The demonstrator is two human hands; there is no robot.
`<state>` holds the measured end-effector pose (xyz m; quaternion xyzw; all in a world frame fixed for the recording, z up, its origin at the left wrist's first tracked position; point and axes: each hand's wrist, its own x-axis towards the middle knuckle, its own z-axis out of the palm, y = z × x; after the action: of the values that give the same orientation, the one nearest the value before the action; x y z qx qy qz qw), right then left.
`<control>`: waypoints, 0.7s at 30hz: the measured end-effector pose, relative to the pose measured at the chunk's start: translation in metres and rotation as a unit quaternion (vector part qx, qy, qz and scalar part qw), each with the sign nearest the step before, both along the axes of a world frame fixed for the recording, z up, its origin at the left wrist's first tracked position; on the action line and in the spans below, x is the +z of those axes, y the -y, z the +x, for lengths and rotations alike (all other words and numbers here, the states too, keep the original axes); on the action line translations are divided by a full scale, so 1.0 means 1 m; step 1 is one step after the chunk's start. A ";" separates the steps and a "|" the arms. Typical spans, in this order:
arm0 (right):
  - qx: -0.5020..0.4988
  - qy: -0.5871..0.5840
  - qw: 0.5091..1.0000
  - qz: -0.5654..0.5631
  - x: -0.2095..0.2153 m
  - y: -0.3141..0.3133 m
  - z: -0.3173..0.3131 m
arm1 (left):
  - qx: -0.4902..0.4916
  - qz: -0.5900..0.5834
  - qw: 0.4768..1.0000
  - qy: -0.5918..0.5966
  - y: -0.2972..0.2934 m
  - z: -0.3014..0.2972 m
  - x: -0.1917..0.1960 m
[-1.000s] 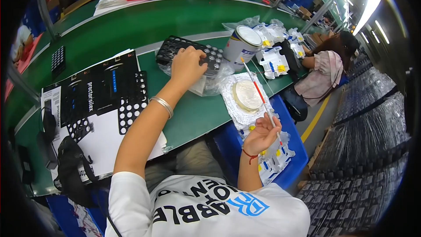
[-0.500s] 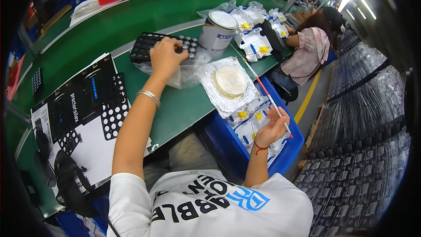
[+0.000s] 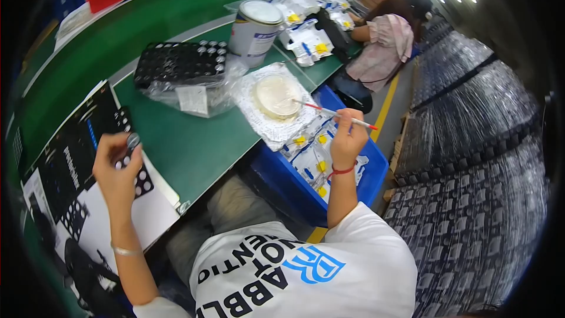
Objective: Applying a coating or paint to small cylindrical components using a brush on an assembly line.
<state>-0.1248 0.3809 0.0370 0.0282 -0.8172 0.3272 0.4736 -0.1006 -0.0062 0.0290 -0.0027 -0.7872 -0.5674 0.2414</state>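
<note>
Your green workbench [image 3: 188, 153] runs from the near left to the far right, and the tall stack [image 3: 459, 200] of dark goods in clear wrap fills the right side, with pale print too small to make out. Your white shirt [image 3: 365, 259] carries big black lettering and a blue emblem across the near middle. At the far right, a co-worker [image 3: 382, 47] in a pale pink top sits by the bench. The blue bin [image 3: 273, 179] below the bench's near edge holds white parts with yellow and blue pieces. To the left lies a black printed sheet [image 3: 65, 141] with light lettering and a blue strip. A crumpled whitish sheet [image 3: 265, 126] sits at the bench's right edge, under the round dish [image 3: 279, 95] of pale material. Farther left, the black tray [image 3: 176, 65] stands in a clear bag [image 3: 220, 97] bearing a white label [image 3: 193, 100], its print blurred. Just right of the tray is the tin [image 3: 250, 38], its white and purple label facing you. Your left hand [image 3: 118, 165] is above the black sheet, thumb and fingertips pinched on the small round knob [image 3: 133, 140]. Your right hand [image 3: 347, 135] has its fingers closed around the thin red-and-white brush [image 3: 329, 112], whose tip is at the dish; you cannot tell whether it touches.
</note>
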 end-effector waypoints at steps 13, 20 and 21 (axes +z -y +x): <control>0.156 -0.142 0.912 -0.352 0.008 0.032 0.005 | 0.007 0.289 0.948 0.133 0.054 0.019 -0.035; 0.394 0.004 0.757 -0.522 -0.011 0.107 0.003 | -0.112 0.355 0.904 0.210 0.048 0.020 -0.021; 0.416 0.018 0.740 -0.528 -0.013 0.116 0.004 | -0.121 0.364 0.899 0.210 0.050 0.021 -0.022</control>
<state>-0.1206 0.2646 0.0240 0.1055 -0.4290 0.8710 0.2150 -0.0798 -0.0557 0.0070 0.1094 -0.5514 -0.8269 -0.0161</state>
